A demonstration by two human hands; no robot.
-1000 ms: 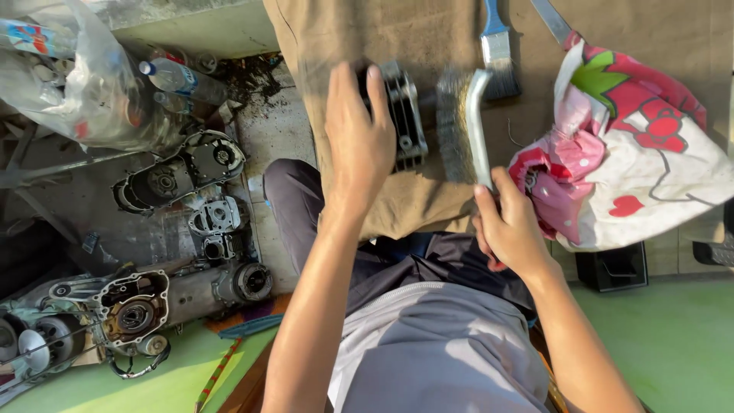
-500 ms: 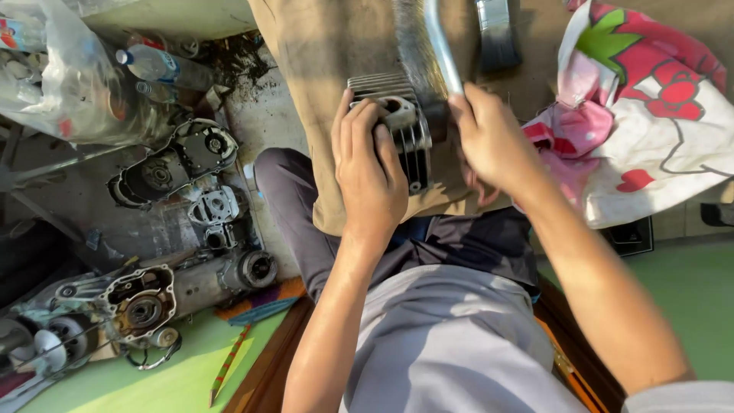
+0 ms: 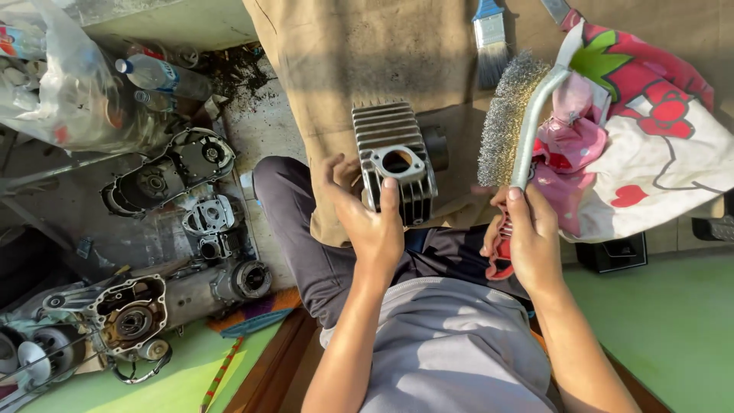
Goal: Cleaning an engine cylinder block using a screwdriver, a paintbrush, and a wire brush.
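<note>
View from above of a seated person working over a brown cloth point(image 3: 367, 53) spread across the lap and floor. The left hand point(image 3: 371, 222) is closed around a finned metal engine cylinder point(image 3: 394, 160), thumb laid up its near face and fingers wrapped behind its left side; the cylinder stands on the cloth, its round port facing upward. The right hand point(image 3: 527, 229) is clamped on the red grip of a wire brush point(image 3: 512, 130), whose grey metal neck rises away from the person and whose bristle head hangs just right of the cylinder, apart from it. A paintbrush point(image 3: 489, 38) with a blue handle lies on the cloth beyond the wire brush. A pink-and-white patterned fabric point(image 3: 642, 145) lies at right. At left, engine casings point(image 3: 168, 176) lie on the dirty floor near a plastic bottle point(image 3: 157, 76) and a clear plastic bag point(image 3: 53, 84).
</note>
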